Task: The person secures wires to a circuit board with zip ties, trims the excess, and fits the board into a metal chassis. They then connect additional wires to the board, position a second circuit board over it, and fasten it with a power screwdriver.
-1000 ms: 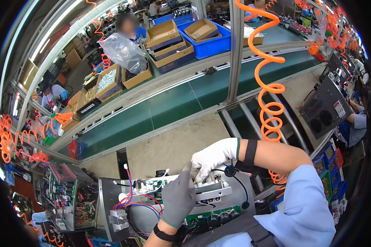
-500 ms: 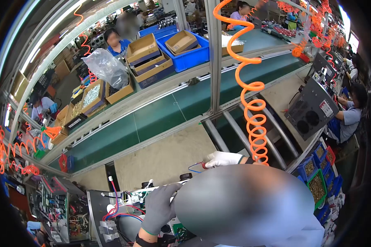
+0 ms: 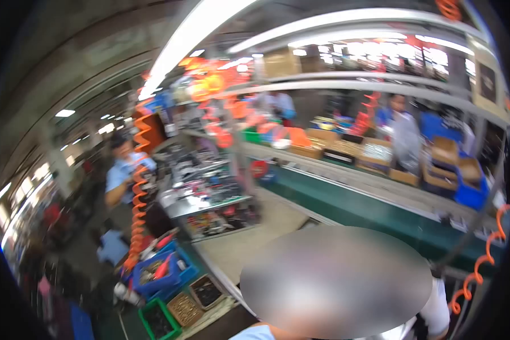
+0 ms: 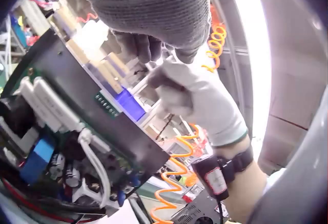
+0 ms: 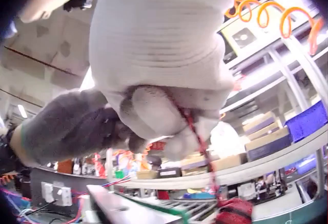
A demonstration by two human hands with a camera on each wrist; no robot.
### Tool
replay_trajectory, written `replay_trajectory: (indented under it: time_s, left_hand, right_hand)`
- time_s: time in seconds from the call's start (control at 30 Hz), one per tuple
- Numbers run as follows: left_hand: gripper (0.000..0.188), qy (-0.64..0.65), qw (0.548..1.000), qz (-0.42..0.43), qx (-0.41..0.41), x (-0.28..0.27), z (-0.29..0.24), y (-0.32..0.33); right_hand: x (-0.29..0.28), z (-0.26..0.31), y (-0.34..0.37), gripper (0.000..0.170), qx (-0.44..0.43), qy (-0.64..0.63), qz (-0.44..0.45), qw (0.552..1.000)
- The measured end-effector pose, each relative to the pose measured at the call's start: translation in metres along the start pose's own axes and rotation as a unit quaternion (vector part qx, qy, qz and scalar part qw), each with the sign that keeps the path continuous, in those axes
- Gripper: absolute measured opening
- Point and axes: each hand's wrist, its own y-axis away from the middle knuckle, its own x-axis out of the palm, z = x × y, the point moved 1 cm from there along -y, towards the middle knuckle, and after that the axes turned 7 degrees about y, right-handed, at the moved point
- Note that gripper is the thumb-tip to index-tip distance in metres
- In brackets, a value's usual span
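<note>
My right hand (image 5: 159, 75), in a white glove, has its fingers curled round a twisted red and black wire (image 5: 204, 152). Below it hangs a red and black wound bundle (image 5: 234, 211). Close beside is my left hand (image 4: 154, 16) in a grey knitted glove, its bent fingers near the white-gloved right hand in the left wrist view; whether they pinch anything I cannot tell. A dark metal panel (image 4: 77, 75) carries a circuit board (image 4: 105, 175) with white parts and cables, below and left of the hands. In the head view a blurred oval hides the work area.
Blue and green bins (image 3: 158, 317) of small parts stand at the lower left. A green conveyor (image 3: 345, 201) runs behind, with cartons (image 3: 374, 156) along its far side. Coiled orange air hoses (image 3: 139, 187) hang around. A person (image 3: 124, 170) stands at the left.
The head view has swung far to the left. The right hand left the unit for something red with a blue wire; now it is back near the left hand with red and black wire.
</note>
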Motion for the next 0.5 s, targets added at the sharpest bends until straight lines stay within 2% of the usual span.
replay_trajectory:
  time_s: [0.03,0.07,0.1,0.13,0.17,0.2,0.23,0.27,0.3,0.33,0.37,0.4,0.43,0.47,0.5]
  left_hand:
    - [0.033,0.116,0.992,0.047,-0.036,-0.009,-0.029,-0.014]
    - [0.023,0.056,0.995,0.077,0.024,-0.017,-0.046,-0.019]
    - [0.023,0.012,0.996,0.067,0.058,-0.021,-0.055,-0.020]
    - [0.015,-0.011,0.995,0.035,0.096,-0.029,-0.062,-0.023]
    - [0.020,-0.031,0.991,0.005,0.134,-0.037,-0.068,-0.024]
    - [0.020,-0.035,0.991,0.000,0.130,-0.038,-0.063,-0.019]
    - [0.016,0.015,0.997,0.053,0.054,-0.033,-0.051,-0.009]
    - [0.027,0.076,0.990,0.112,-0.024,-0.032,-0.051,-0.002]
    - [0.027,0.207,0.974,0.093,0.008,-0.032,-0.044,0.001]
    - [0.024,0.165,0.986,0.016,0.031,-0.042,-0.048,0.004]
    - [0.029,0.175,0.976,0.073,-0.106,-0.045,-0.036,0.017]
    - [0.032,0.184,0.960,0.076,-0.198,-0.053,-0.047,0.009]
    - [0.030,0.203,0.950,0.073,-0.225,-0.062,-0.062,0.001]
    - [0.025,0.167,0.956,0.118,-0.210,-0.066,-0.073,-0.010]
    - [0.022,0.170,0.954,0.127,-0.211,-0.066,-0.081,-0.014]
  right_hand:
    - [0.013,0.013,0.005,0.021,0.192,-0.272,0.082,0.939]
    - [-0.003,0.026,0.005,0.016,0.034,-0.055,0.067,0.996]
    - [0.009,0.024,0.011,0.025,0.025,-0.006,0.088,0.996]
    - [0.015,0.023,0.011,0.030,-0.001,-0.024,0.080,0.997]
    - [0.017,0.024,0.010,0.035,-0.022,-0.041,0.073,0.996]
    - [0.022,0.028,0.006,0.035,-0.028,-0.043,0.076,0.996]
    - [0.030,0.032,0.004,0.030,0.019,-0.114,0.047,0.992]
    - [0.025,0.045,0.002,0.025,0.079,-0.179,0.019,0.980]
    - [0.013,0.057,-0.010,0.023,0.087,-0.215,0.023,0.973]
    - [0.004,0.070,-0.016,0.020,0.162,-0.232,0.025,0.959]
    - [-0.015,0.080,-0.022,0.025,0.195,-0.278,0.064,0.938]
    - [-0.015,0.073,-0.020,0.026,0.144,-0.267,0.043,0.952]
    - [-0.019,0.071,-0.012,0.024,0.156,-0.277,0.042,0.947]
    - [-0.014,0.063,-0.001,0.024,0.160,-0.303,0.038,0.939]
    - [-0.006,0.057,0.011,0.023,0.179,-0.319,0.028,0.930]
